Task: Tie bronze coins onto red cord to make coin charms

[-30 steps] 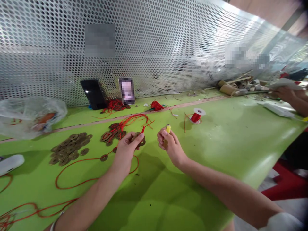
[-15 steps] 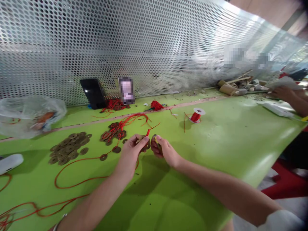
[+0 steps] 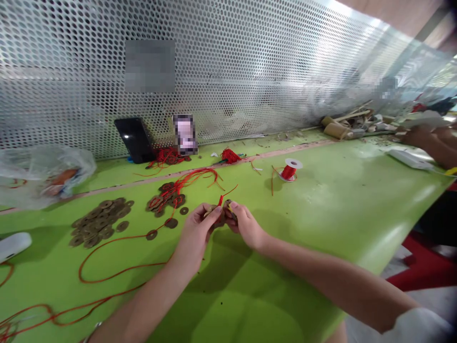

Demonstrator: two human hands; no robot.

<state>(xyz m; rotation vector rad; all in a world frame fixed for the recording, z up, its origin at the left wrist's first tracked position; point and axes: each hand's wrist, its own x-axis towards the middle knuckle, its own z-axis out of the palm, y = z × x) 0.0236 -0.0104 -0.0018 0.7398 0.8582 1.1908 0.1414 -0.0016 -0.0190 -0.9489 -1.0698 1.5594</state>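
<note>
My left hand [image 3: 200, 221] is closed on a few brown coins with holes [image 3: 211, 209], pinched between thumb and fingers. A red braided cord [image 3: 221, 200] stands up from the coins, its thin loose end pointing up and right. My right hand [image 3: 246, 223] is wrapped around a small yellow and dark lighter [image 3: 230, 207], mostly hidden by the fingers, its top close beside the coins and braid. Left of the hands lie a pile of loose coins [image 3: 102, 221] and a bunch of coins tied with red cord [image 3: 166, 197]. A long red cord [image 3: 117, 237] trails across the table.
A spool of red thread [image 3: 289, 170] stands on the green table [image 3: 321, 200]. Behind are a red cord bundle [image 3: 230, 156], a black phone [image 3: 134, 139] and a second phone [image 3: 184, 135] against the perforated metal screen [image 3: 221, 57]. A plastic bag [image 3: 43, 174] lies left. Another person's hands [image 3: 424, 140] are far right.
My right hand has moved slightly left, bringing the lighter up against the held coins and braid. The coins have tilted a little in my left hand. The view has shifted slightly.
</note>
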